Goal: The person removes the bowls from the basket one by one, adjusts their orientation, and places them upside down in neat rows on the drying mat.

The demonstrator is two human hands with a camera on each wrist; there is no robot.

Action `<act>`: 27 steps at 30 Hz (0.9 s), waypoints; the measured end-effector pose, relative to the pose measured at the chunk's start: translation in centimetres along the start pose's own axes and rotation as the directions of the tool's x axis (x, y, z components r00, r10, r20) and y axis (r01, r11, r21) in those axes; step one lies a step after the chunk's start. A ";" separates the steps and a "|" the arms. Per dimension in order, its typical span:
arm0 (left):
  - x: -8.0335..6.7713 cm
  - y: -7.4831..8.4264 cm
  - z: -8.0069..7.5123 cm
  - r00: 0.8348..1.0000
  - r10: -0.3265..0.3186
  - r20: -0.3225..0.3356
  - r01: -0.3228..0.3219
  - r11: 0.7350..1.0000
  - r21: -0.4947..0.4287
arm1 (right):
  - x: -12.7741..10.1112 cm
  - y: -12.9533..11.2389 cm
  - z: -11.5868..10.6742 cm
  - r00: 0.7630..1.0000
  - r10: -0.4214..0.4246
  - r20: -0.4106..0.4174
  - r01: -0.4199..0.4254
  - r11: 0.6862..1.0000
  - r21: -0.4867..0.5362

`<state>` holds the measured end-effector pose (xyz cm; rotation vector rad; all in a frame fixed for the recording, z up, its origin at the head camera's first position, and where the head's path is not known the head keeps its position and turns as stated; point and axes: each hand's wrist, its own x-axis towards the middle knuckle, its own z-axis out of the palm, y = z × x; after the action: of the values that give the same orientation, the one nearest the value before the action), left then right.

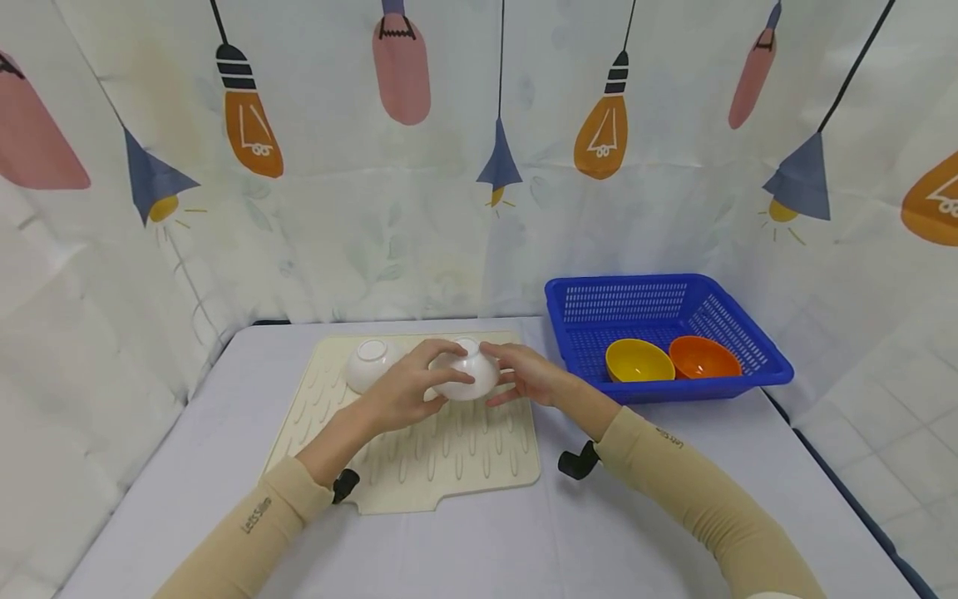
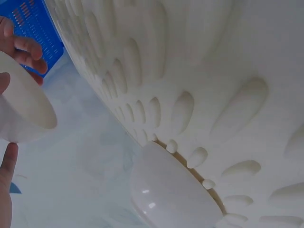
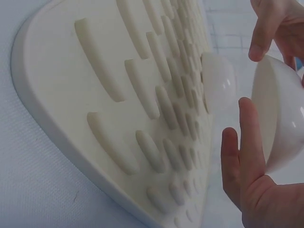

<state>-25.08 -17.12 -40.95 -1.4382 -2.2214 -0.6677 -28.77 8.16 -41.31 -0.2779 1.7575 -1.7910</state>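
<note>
A white bowl [image 1: 477, 384] is held upside down above the cream ridged mat [image 1: 479, 466]. My left hand [image 1: 407, 387] grips it from the left side, fingers and thumb spread around it. On the other side, my right hand [image 1: 527, 374] touches the bowl near its foot, its other fingers extended beside the rim. The right wrist view shows straight right-hand fingers [image 3: 251, 137] next to the tilted bowl [image 3: 285, 114]. A second white bowl [image 1: 370, 363] rests upside down on the mat's back left, behind my left hand.
To the right, a blue plastic basket [image 1: 674, 391] contains a yellow bowl [image 1: 639, 362] and an orange bowl [image 1: 703, 358]. A white cloth [image 1: 479, 557] covers the table. Behind hangs a curtain [image 1: 441, 233] printed with lamps and bulbs.
</note>
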 end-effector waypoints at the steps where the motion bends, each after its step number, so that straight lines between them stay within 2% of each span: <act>1: 0.0 0.1 0.0 1.000 0.007 0.006 -0.007 1.000 0.006 | 0.0 0.0 0.0 1.000 0.003 0.000 -0.003 1.000 0.004; 12: 0.1 0.1 0.2 0.998 0.060 0.023 -0.061 0.996 0.060 | 0.2 0.0 0.0 0.999 0.022 -0.032 -0.021 1.000 0.023; 18: 0.1 0.1 0.3 0.997 0.064 0.052 -0.069 0.994 0.084 | 0.2 -0.1 -0.1 0.999 0.021 -0.037 -0.020 1.000 0.020; 27: 0.2 0.0 0.6 0.995 0.088 0.048 -0.093 0.990 0.109 | 0.1 -0.3 0.2 0.998 0.026 -0.060 -0.026 1.000 0.002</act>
<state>-25.17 -16.63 -41.34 -1.5001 -2.1745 -0.4794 -28.80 7.91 -41.06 -0.2015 1.7931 -1.7990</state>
